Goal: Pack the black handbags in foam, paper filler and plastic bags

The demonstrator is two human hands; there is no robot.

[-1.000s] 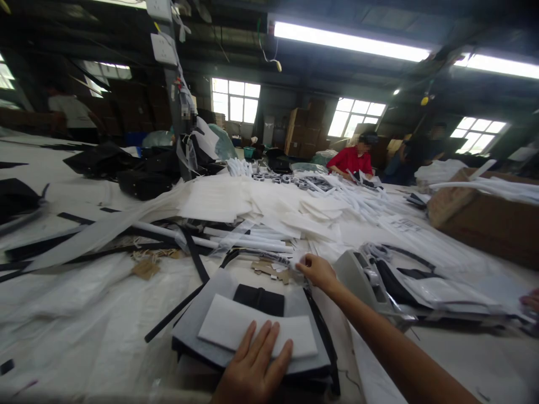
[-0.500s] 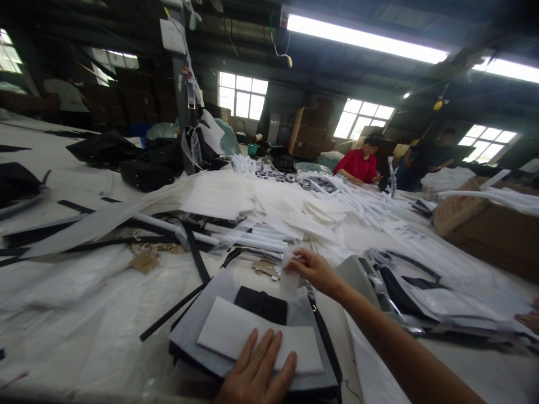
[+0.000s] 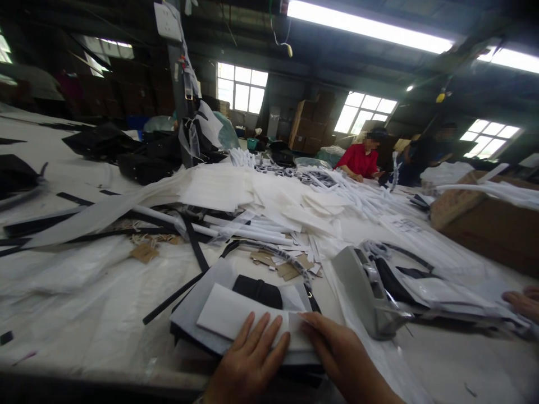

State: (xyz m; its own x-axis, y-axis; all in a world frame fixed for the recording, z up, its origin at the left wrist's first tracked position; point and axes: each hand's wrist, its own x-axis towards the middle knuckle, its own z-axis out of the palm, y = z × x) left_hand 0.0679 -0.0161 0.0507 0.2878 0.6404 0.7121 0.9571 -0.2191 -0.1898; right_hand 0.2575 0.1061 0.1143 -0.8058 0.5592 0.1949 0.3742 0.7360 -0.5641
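Observation:
A black handbag lies in front of me with a pale grey sheet (image 3: 191,308) over it and a black tab (image 3: 257,290) showing. Across it rests a white foam sheet (image 3: 223,308). My left hand (image 3: 252,350) is spread flat on the foam sheet. At the foam's right end, my right hand (image 3: 332,336) has its fingers closed on a thin translucent sheet (image 3: 293,321), which lies partly over the foam. The bag's handle (image 3: 269,247), wrapped in clear plastic, arches behind. Most of the bag's body is hidden under the sheets.
To the right stands a grey tape dispenser (image 3: 366,297), beside another bag (image 3: 433,292) and a co-worker's hand (image 3: 522,300). Brown and white cards (image 3: 290,272), white tubes (image 3: 248,230) and stacked foam sheets (image 3: 214,191) lie beyond. A carton (image 3: 484,219) stands at right.
My right hand has come toward me with the translucent sheet, from above the handle down onto the foam's right end. My left hand stays on the foam.

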